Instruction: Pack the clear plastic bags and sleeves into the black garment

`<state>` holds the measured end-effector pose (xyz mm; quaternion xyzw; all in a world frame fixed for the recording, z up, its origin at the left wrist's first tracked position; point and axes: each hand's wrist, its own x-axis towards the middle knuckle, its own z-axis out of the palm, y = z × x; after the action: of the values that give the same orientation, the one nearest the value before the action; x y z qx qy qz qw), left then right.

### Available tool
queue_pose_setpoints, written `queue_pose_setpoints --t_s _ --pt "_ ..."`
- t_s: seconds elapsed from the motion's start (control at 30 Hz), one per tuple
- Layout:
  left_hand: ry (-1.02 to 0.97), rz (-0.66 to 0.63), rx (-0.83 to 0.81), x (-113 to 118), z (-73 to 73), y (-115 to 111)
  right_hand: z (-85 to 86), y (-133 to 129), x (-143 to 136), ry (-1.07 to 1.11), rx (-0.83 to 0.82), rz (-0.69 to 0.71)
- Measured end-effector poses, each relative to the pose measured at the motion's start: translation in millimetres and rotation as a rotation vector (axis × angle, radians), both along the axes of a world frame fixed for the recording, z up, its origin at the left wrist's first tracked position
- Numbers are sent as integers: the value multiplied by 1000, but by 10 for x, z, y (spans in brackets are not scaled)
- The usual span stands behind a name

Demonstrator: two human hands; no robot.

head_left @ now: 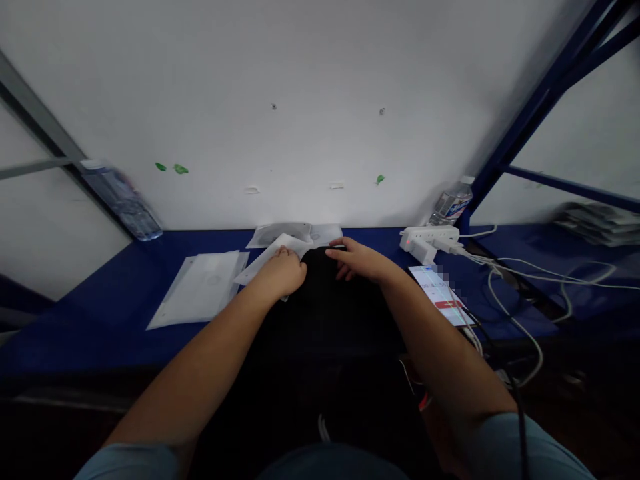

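Observation:
A black cloth item lies over the front edge of the blue table, its far end between my hands. My left hand has its fingers curled round the edge of a translucent white bag, just left of the black cloth. Resting at the cloth's upper right side, my right hand has its fingers apart and bent, and nothing shows in its grasp. Further translucent bags lie behind, near the wall. A flat stack of white bags sits to the left.
On the blue table, a plastic bottle leans at the left. At the right are another bottle, a white power strip, a lit phone and loose white cables. The white wall stands behind.

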<state>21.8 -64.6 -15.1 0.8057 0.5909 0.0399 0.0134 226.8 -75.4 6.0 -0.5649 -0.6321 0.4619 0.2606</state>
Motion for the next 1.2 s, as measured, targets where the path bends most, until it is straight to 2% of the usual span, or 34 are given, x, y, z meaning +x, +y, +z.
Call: queue_pose_setpoints --t_s 0.1,0.2,0.33,0.5,0.63,0.73,0.83,0.93,1.03,1.2 --pt "39 -37 34 -44 8 21 -63 -7 -107 -13 206 -117" --pt "42 -100 36 -57 54 8 -84 -17 -139 -157 326 -105" --pt "48 -109 30 -29 101 -22 -77 -46 -145 -131 168 -68" --pt "19 -69 36 -27 78 -3 -110 -49 -197 -177 196 -104" --pt "-101 -10 85 -44 55 16 -142 -33 -280 83 169 -199" --pt "-150 56 100 -28 74 22 -176 -53 -359 310 54 -203" --pt "-137 131 60 6 111 18 -240 -60 -413 275 -4 -186" --pt "-91 87 42 30 135 -4 -307 -18 -423 234 54 -209" --pt "-95 51 55 40 139 -41 -339 47 -410 356 100 -277" --pt "-108 5 62 71 120 -80 -362 103 -425 517 53 -406"
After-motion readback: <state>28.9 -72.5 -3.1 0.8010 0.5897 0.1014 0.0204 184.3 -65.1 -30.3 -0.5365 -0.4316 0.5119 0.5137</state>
